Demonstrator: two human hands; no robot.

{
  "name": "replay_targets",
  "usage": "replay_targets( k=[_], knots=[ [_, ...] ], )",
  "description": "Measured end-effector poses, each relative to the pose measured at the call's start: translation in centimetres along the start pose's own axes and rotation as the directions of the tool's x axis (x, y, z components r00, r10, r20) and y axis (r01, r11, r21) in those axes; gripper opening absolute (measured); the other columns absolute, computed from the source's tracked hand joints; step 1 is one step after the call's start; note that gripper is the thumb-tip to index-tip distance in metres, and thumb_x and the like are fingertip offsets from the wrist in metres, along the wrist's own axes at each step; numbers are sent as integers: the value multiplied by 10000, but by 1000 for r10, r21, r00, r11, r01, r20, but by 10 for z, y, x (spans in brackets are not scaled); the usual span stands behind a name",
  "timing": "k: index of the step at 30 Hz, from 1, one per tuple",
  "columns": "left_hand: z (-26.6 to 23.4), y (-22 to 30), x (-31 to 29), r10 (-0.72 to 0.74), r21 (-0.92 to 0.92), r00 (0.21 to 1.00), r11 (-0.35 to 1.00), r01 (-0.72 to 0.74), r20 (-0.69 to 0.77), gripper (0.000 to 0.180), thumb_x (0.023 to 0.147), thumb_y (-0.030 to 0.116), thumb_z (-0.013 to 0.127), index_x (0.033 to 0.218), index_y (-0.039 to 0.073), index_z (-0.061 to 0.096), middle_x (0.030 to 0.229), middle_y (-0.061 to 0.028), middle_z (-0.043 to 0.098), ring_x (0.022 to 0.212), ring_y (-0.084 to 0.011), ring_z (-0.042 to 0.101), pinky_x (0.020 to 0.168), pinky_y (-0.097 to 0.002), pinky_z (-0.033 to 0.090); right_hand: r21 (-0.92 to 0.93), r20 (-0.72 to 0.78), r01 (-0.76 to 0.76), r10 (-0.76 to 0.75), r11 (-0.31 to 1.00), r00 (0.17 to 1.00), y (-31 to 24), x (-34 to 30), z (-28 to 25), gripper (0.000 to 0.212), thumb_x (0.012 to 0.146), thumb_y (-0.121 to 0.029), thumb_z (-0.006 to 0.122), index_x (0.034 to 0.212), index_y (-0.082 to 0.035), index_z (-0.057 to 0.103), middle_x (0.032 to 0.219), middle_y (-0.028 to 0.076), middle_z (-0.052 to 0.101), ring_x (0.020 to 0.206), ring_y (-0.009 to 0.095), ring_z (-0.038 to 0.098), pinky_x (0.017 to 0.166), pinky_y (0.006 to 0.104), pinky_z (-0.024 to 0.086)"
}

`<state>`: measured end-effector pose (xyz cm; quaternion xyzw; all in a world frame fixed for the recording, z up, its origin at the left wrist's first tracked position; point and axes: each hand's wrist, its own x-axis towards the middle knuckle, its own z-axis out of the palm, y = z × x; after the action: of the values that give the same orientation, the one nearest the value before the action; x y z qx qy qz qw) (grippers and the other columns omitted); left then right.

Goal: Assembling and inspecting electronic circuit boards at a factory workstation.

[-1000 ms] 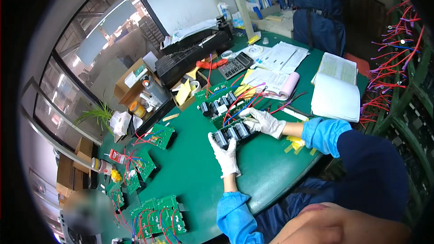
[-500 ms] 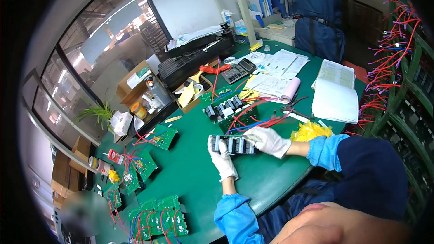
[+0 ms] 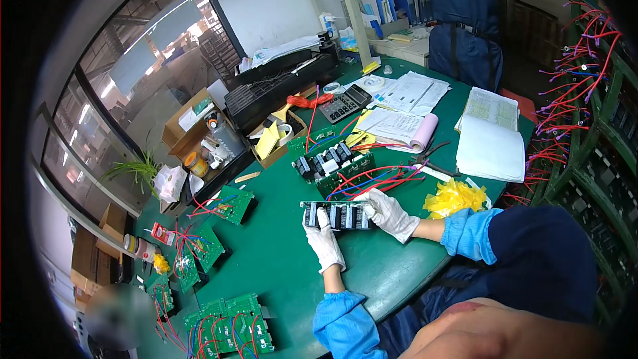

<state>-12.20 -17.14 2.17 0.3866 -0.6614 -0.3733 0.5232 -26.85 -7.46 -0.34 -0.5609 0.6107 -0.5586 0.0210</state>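
Note:
Both hands wear white gloves and hold a circuit board [image 3: 339, 217] over the near part of the green table. A row of black blocky components faces up from this board. My left hand [image 3: 324, 244] grips its left end, thumb over the components. At the right end, my right hand [image 3: 393, 215] has its fingers closed on the board's edge; the fingertips are partly hidden. Just beyond lies another board [image 3: 327, 166] with black and white components, and red and blue wires [image 3: 372, 178] trail from it towards my right hand.
Several wired green boards [image 3: 232, 326] lie at the left. Yellow pieces [image 3: 455, 198] are heaped by my right forearm, near pliers [image 3: 432, 154] and an open notebook [image 3: 490, 143]. A calculator [image 3: 345, 103] and papers stand farther back. Another person [image 3: 465, 33] stands beyond the table; a wire-hung rack [image 3: 591, 119] is at right.
The held board has tipped slightly and shifted a little left and down in the picture. My right hand has turned, its fingers lower at the board's right end. The whole view has shifted slightly.

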Motion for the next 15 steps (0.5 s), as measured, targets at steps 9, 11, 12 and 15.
replay_targets(
  k=[9,11,12,15],
  knots=[
    [-8,8,2,-103,81,988,992,94,116,628,966,444,547,1364,-36,467,1345,-229,551,1201,-369,559,1029,-416,421,-45,-16,46,-46,998,999,6,0,2,253,988,-281,521,1150,-99,590,972,134,573,879,368,616,697,428,516],
    [-8,6,2,-98,94,990,992,88,105,606,968,424,551,1357,-34,476,1334,-224,562,1187,-362,570,1022,-413,428,-45,-20,57,-58,997,998,6,-1,3,253,988,-278,523,1152,-97,591,973,135,574,875,367,617,695,424,516],
    [-8,5,3,-90,105,991,991,80,96,583,970,405,556,1350,-32,485,1322,-219,573,1174,-355,581,1014,-410,435,-35,-23,57,-58,998,998,7,0,4,251,986,-271,526,1152,-95,593,974,137,575,867,368,617,691,420,515],
    [-8,-1,5,-114,82,987,991,105,110,532,976,363,559,1331,-30,507,1302,-208,591,1155,-332,597,1000,-401,447,-23,-19,49,-50,999,999,4,0,4,244,983,-260,535,1148,-92,597,974,141,576,857,368,617,685,413,513]
  ],
)
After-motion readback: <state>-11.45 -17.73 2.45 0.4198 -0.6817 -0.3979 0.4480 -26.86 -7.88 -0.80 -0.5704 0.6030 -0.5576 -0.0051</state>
